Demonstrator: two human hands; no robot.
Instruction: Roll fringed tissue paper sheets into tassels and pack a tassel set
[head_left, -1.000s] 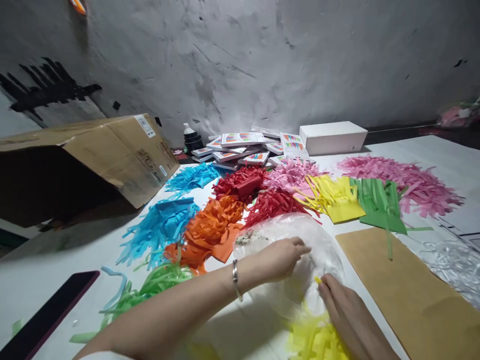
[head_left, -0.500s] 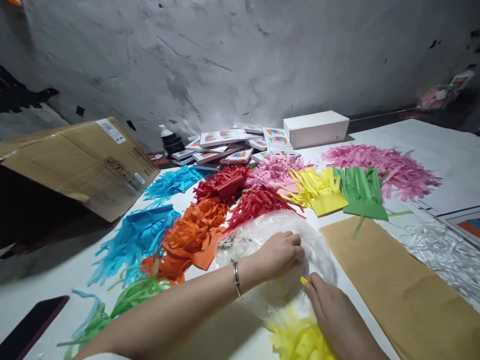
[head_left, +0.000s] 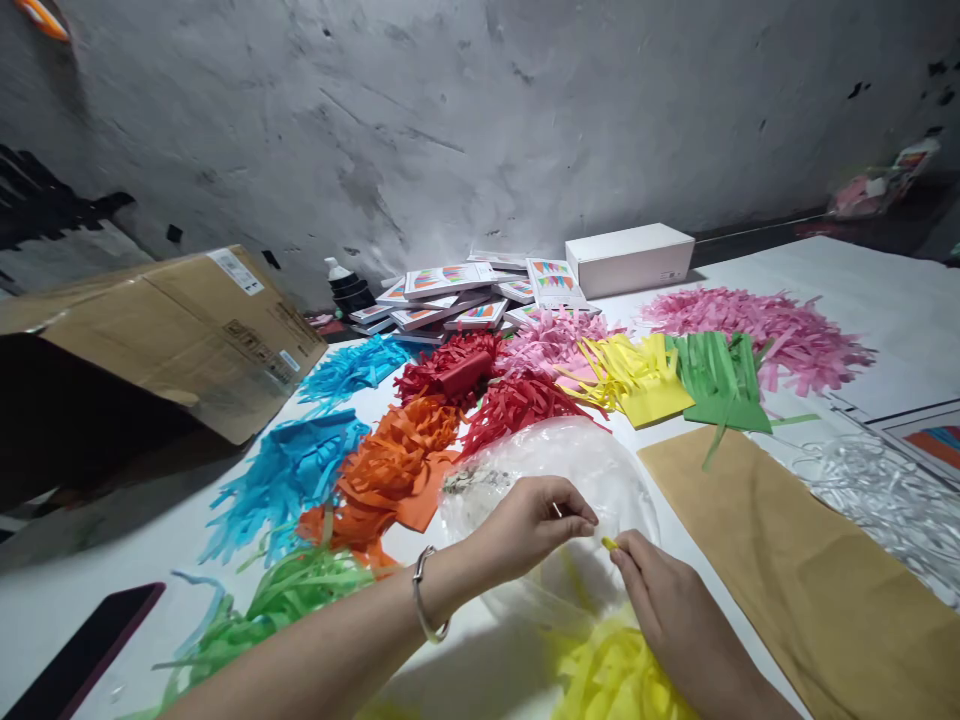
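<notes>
My right hand [head_left: 664, 595] is closed round a yellow tissue paper tassel [head_left: 619, 670]. The tassel's narrow folded end pokes out between thumb and finger, and its loose strips hang below the hand. Just to the left, my left hand [head_left: 536, 525] has thumb and forefinger pinched together near that yellow end, with a small gap between. Anything in the pinch is too small to make out. A silver bracelet circles the left wrist. Behind and below both hands lies a clear plastic bag [head_left: 577, 450], partly covered by them, with a greyish bundle [head_left: 474, 478] at its left side.
Fringed paper in blue [head_left: 289, 470], orange [head_left: 405, 440], red [head_left: 517, 405], pink [head_left: 757, 325] and green [head_left: 724, 375] spreads around. A brown paper sheet [head_left: 780, 540] and white string [head_left: 870, 490] lie right. A phone [head_left: 90, 650], cardboard box [head_left: 187, 330] and printed packs [head_left: 450, 280] stand about.
My left hand has drawn back from over the plastic bag, toward me, and its thumb and forefinger now show pinched. My right hand keeps hold of the yellow tassel, slightly higher.
</notes>
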